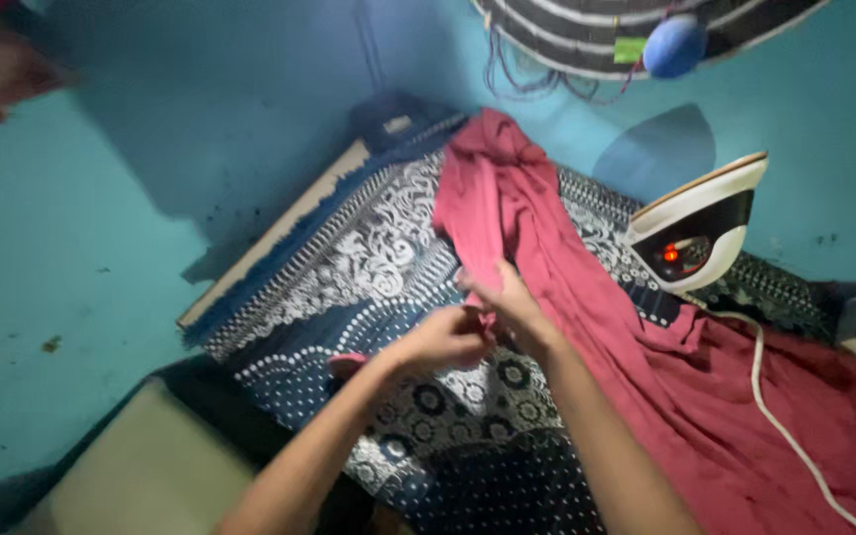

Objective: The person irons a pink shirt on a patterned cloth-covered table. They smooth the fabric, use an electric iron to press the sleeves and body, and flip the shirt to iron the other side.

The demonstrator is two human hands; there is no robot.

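— What are the two hands doing?

— Both meet over the middle of the tabletop (299, 213), a board covered in a dark blue and white patterned cloth (378, 267). The left hand (445, 339) is clenched on a fold of the long dark-red cotton garment (547, 248), and the right hand (507, 297) pinches the same edge just beside it, fingers closed on the fabric.

— Where does the garment lie?

— It runs from the far end of the board, bunched near the turquoise wall (101, 228), diagonally toward the right, where it spreads in loose folds over the near right part.

— How would that edge be handled well?

— I'd judge it best to keep both grips near each other on the hem, pull it taut and flat against the patterned cover, and smooth outward so no crease is trapped underneath.

— Anything close by to mind?

— The white and black electric iron (700, 228) stands upright on its heel at the right, its red light glowing, touching the garment's folds. Its white cord (775, 406) trails across the red fabric toward the near right.

— And the room to move?

— The left half of the board is bare cover, with its pale wooden edge well apart from the hands. The right side is crowded by iron, cord and bunched cloth.
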